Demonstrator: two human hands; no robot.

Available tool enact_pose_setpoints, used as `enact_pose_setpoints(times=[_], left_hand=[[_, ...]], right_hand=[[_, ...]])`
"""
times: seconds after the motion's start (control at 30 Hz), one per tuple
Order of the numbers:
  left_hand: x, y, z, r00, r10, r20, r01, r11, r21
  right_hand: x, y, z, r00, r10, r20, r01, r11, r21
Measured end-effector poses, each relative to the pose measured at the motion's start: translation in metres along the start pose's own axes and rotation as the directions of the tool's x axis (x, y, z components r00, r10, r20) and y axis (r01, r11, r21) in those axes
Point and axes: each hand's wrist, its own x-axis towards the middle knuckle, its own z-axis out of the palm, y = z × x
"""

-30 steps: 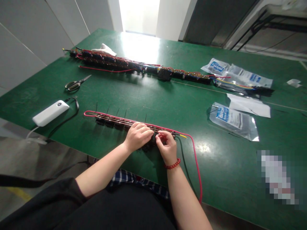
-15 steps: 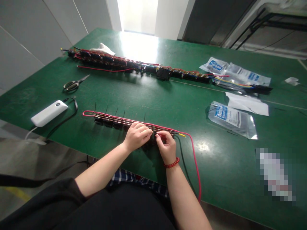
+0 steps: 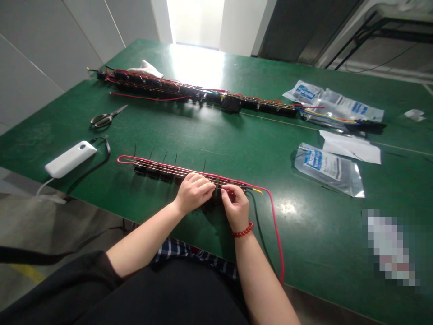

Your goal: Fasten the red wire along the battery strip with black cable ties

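Note:
A long black strip assembly (image 3: 152, 170) with thin wires along its top lies near the table's front edge. A red cable (image 3: 275, 221) runs along it, loops at the left end and drops over the table edge at right. Several thin black tails, like cable tie ends, stick up from it. My left hand (image 3: 194, 192) rests on its right half, fingers curled and pinched. Close beside it, my right hand (image 3: 235, 203) pinches thumb against forefinger at the strip's near side. What is between the fingertips is too small to make out. A yellow-sleeved wire end (image 3: 257, 191) sticks out at right.
A longer wired black assembly (image 3: 209, 96) lies across the back of the green table (image 3: 162, 131). Scissors (image 3: 103, 119) and a white power bank-like device (image 3: 70, 160) are at left. Clear plastic bags (image 3: 328, 171) and white paper (image 3: 352, 146) lie at right.
Almost nothing differs. Both hands keep their place on the strip; the whole view has shifted very slightly.

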Motion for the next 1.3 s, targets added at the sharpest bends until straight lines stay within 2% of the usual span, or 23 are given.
enact_pose_setpoints(times=[0.2, 0.33, 0.57, 1.3], left_hand=[[0.001, -0.006, -0.001, 0.998, -0.057, 0.005, 0.057, 0.998, 0.010], [0.001, -0.020, -0.005, 0.988, -0.144, -0.047, 0.146, 0.988, 0.039], [-0.007, -0.042, -0.008, 0.978, -0.195, -0.074, 0.200, 0.977, 0.072], [-0.010, -0.041, -0.005, 0.979, -0.204, 0.002, 0.202, 0.973, 0.116]], right_hand=[[-0.001, 0.002, 0.000, 1.000, 0.006, -0.013, -0.006, 1.000, 0.005], [-0.003, 0.006, 0.000, 0.995, 0.068, -0.068, -0.065, 0.997, 0.040], [-0.004, 0.014, 0.000, 0.985, 0.129, -0.116, -0.115, 0.986, 0.120], [-0.003, 0.014, 0.000, 0.990, 0.108, -0.092, -0.099, 0.990, 0.095]])
